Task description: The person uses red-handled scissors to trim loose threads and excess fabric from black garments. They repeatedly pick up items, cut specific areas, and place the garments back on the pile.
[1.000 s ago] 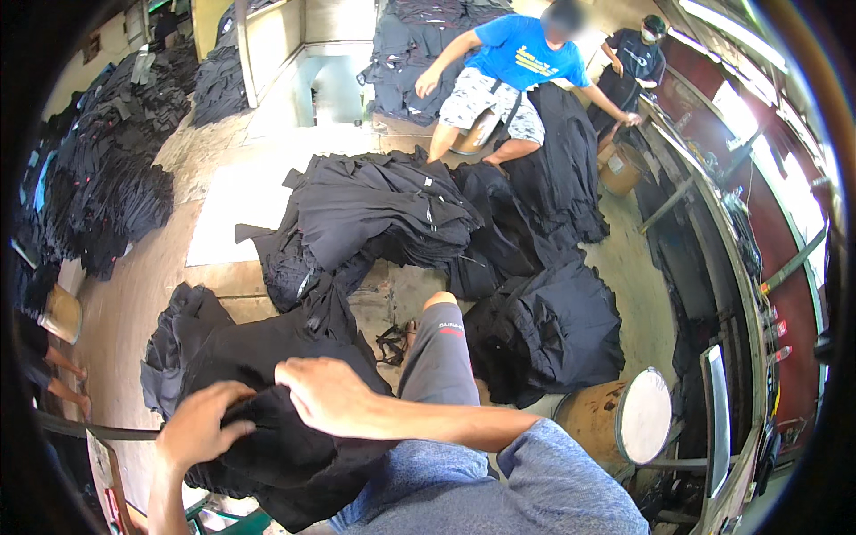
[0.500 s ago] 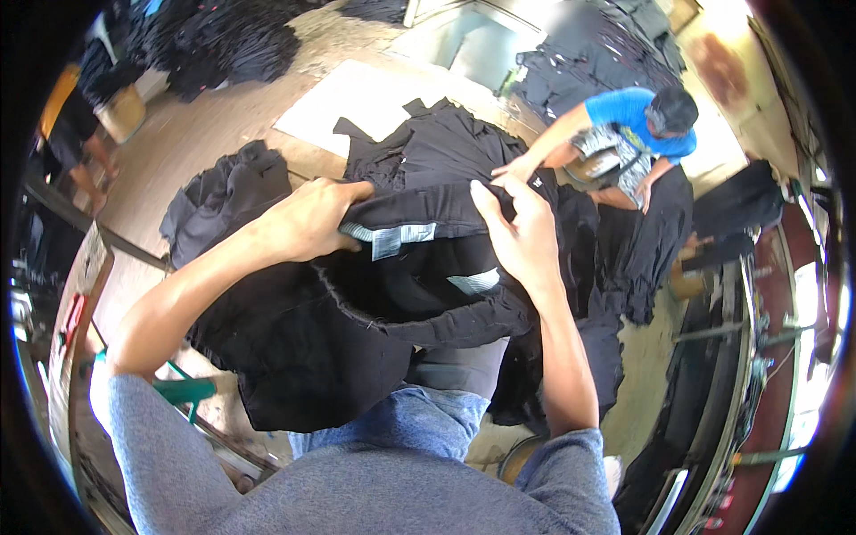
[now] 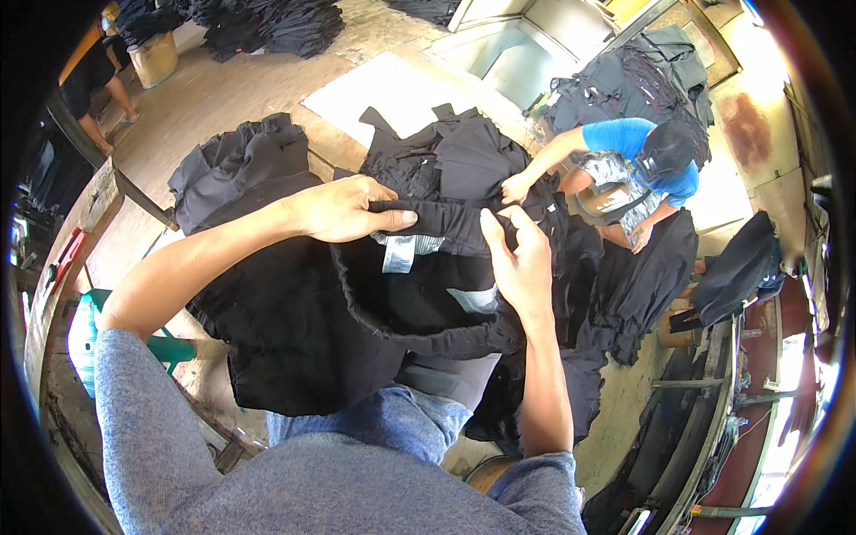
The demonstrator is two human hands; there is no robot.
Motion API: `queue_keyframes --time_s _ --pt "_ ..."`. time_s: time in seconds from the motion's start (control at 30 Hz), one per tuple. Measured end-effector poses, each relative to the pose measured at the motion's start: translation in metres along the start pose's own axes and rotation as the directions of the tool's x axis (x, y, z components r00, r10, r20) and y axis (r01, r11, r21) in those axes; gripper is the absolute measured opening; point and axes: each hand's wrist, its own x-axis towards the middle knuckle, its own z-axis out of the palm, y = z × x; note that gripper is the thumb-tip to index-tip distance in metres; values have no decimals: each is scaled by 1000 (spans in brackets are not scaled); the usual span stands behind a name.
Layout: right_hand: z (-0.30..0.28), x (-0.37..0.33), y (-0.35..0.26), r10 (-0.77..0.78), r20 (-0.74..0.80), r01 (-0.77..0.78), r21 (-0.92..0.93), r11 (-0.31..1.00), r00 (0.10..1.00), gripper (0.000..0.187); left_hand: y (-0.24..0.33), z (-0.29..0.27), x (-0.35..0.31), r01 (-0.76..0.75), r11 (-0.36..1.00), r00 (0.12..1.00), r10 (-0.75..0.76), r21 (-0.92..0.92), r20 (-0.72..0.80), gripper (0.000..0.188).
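Black trousers (image 3: 308,312) lie spread over my lap, their waist gaping upward. The fingers of my left hand (image 3: 348,209) are closed on the far edge of the waistband, with the thumb lying along it. A short distance to the right, my right hand (image 3: 522,263) pinches the same edge between thumb and fingers. Inside the waist hangs a small white label (image 3: 399,254), with grey striped lining beside it. The near side of the waistband sags loosely toward me, held by neither hand.
Heaps of black garments (image 3: 241,169) lie left, and more garments (image 3: 446,160) lie just ahead. A co-worker in a blue shirt (image 3: 615,135) sits at right, one hand reaching to the middle heap. A white sheet (image 3: 379,89) covers floor beyond. A green stool (image 3: 174,348) stands left.
My left hand has slid right along the waistband, closer to my right hand, and its thumb now lies over the edge. The whole view has shifted a little. The co-worker's arm has moved slightly.
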Motion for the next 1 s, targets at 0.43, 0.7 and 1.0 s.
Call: queue_keyframes --time_s 0.43,0.7,1.0 --pt "33 -21 -15 -667 256 713 -310 629 699 81 -6 9 -2 246 952 965 -258 -184 -45 74" --pt "54 -13 -5 -681 93 687 -84 722 726 26 -6 4 -6 244 954 970 -239 -174 52 82" --pt "60 -8 3 -465 22 462 78 883 885 36 -7 0 -5 159 987 980 -155 -28 122 80"
